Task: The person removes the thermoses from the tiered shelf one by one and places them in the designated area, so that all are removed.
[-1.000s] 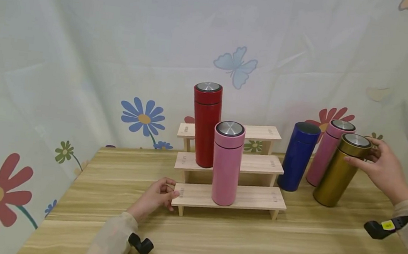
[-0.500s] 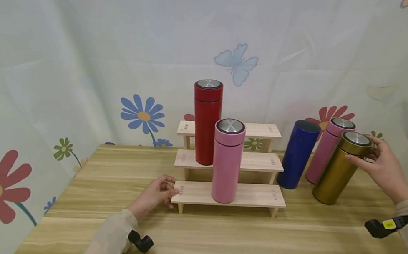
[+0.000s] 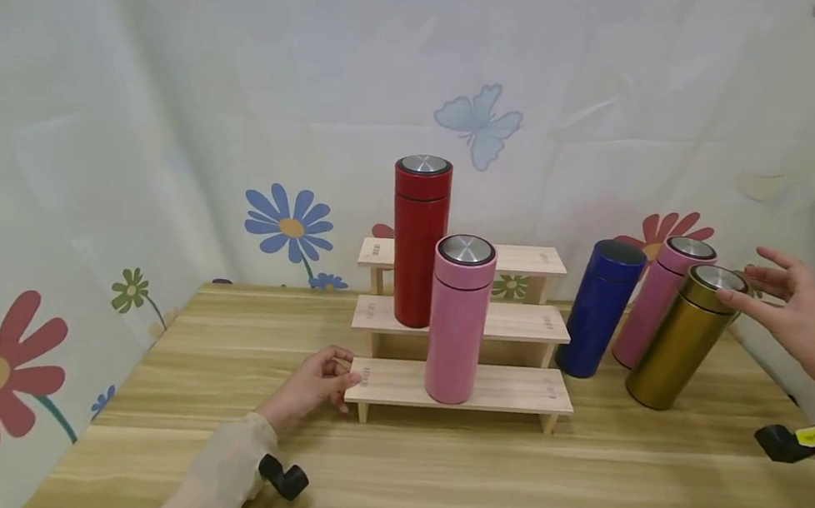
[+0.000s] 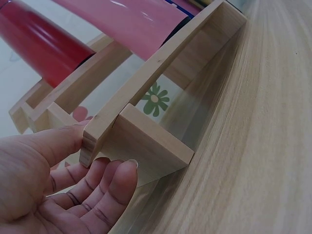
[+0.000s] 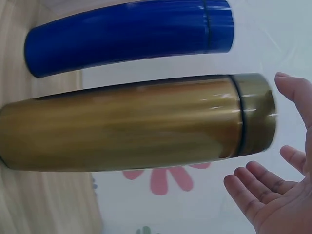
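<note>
The gold thermos bottle (image 3: 684, 344) stands on the worktop (image 3: 426, 491), at the right side of the group. The right hand (image 3: 814, 325) is just beside its lid (image 3: 707, 301) with relaxed, spread fingers which grip nothing; in the head view the thumb seems to meet the lid, but in the right wrist view there is a small gap. The left hand (image 3: 309, 385) pinches the left end of the lowest board of the three-tier wooden stand (image 3: 513, 388), with the thumb against the board and the other fingers curled below. On this lowest board stands the front pink bottle (image 3: 454, 335), and on the middle board the red bottle (image 3: 416, 247). The blue bottle (image 3: 600, 309) stands between the wooden stand and the gold one (whether it touches the stand, I cannot tell). The rear pink bottle (image 3: 659, 295) is close behind the gold one, which covers a part of it. A flowered cloth (image 3: 177, 27) hangs behind everything. The front pink bottle hides one edge of the red bottle. In the left wrist view the upper parts of these two bottles are cut off, and in the right wrist view the frame cuts the right hand and the foot of the gold bottle.
</note>
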Demonstrator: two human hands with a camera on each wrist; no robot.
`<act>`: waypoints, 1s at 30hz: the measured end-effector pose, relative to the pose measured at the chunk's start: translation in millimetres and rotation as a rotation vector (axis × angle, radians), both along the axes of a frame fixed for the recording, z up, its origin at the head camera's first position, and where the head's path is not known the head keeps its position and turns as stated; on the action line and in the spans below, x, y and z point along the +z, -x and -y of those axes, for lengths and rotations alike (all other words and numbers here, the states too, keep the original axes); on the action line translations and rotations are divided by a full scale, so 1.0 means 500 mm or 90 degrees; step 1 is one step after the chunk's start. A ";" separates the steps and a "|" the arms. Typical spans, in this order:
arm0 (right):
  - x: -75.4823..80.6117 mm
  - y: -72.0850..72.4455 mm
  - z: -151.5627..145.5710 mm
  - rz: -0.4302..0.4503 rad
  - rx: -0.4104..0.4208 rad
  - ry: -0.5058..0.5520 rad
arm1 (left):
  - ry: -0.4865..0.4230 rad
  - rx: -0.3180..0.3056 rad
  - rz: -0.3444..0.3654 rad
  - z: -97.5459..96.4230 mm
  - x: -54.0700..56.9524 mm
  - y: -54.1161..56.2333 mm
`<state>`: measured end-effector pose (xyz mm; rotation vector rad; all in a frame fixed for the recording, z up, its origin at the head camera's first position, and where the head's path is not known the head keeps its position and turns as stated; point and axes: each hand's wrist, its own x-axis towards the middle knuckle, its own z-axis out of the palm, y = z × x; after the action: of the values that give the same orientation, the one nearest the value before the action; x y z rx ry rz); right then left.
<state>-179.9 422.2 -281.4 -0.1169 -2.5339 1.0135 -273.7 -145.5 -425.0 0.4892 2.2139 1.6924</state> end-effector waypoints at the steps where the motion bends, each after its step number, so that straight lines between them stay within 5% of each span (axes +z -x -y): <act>1: 0.007 -0.001 0.000 -0.001 0.000 -0.001 | 0.001 0.000 0.001 -0.001 0.000 0.001; 18: 0.156 0.043 0.057 0.000 0.019 -0.048 | -0.006 -0.004 0.000 -0.001 0.002 0.002; 30: 0.250 0.075 0.131 0.027 0.085 -0.095 | -0.014 -0.006 0.005 -0.002 -0.002 0.001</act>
<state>-217.4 356.9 -156.6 0.0747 -2.6747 0.8749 -274.1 -144.4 -425.9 0.4954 2.1865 1.7127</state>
